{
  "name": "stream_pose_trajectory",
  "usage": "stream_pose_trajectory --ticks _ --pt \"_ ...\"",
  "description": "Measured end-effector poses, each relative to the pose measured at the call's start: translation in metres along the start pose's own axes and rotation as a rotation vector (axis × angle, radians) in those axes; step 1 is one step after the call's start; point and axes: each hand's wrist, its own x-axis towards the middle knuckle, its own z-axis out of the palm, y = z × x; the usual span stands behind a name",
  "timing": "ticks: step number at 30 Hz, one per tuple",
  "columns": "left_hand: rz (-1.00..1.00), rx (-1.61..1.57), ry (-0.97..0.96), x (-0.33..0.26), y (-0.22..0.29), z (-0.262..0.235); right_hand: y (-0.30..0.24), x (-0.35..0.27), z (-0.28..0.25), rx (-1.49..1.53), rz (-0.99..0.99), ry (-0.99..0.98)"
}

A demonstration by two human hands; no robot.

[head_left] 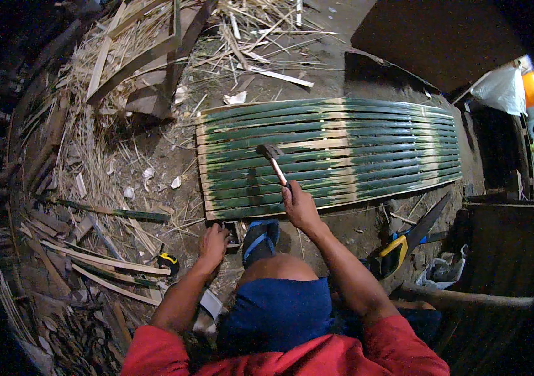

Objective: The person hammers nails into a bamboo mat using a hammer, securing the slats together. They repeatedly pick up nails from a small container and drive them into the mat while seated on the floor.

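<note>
A hammer (pixel 273 160) with a dark head and a pale handle is gripped in my right hand (pixel 301 208). Its head is over the near middle of a green bamboo slat panel (pixel 373 147), which lies flat with its slats running left to right. My left hand (pixel 213 244) is at a small open box (pixel 234 233) beside the panel's near left corner. The fingers of that hand are curled down at the box's edge, and whatever they pinch is hidden. Small dark contents in the box are too unclear to name.
A handsaw (pixel 414 238) with a yellow and black handle lies at the right. To the left are a tape measure (pixel 168 262), loose bamboo strips (pixel 113 263) and a heap of shavings (pixel 97 88). A wooden frame (pixel 135 62) stands far left; a dark board (pixel 436 41) is far right.
</note>
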Motion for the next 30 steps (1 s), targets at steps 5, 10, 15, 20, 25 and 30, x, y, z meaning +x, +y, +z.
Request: stream_pose_trajectory --ticks 5,10,15,20,25,30 --pt "-0.095 -0.171 0.184 0.03 -0.004 -0.034 0.004 0.017 0.006 -0.18 -0.034 -0.053" --pt "-0.307 -0.658 0.645 0.182 -0.016 -0.055 -0.008 0.092 0.0 -0.464 -0.26 -0.172" --pt "-0.299 -0.672 0.834 0.328 -0.033 -0.047 -0.042 0.198 -0.022 -0.674 -0.55 -0.364" --pt "-0.279 -0.668 0.765 0.355 -0.048 -0.039 -0.078 0.251 -0.029 -0.706 -0.883 -0.39" --pt "-0.507 -0.544 0.77 0.347 -0.03 -0.046 -0.075 0.281 -0.026 -0.811 -0.789 -0.331" --pt "-0.539 -0.578 0.749 0.348 -0.017 -0.059 -0.062 0.29 -0.026 -0.859 -0.774 -0.406"
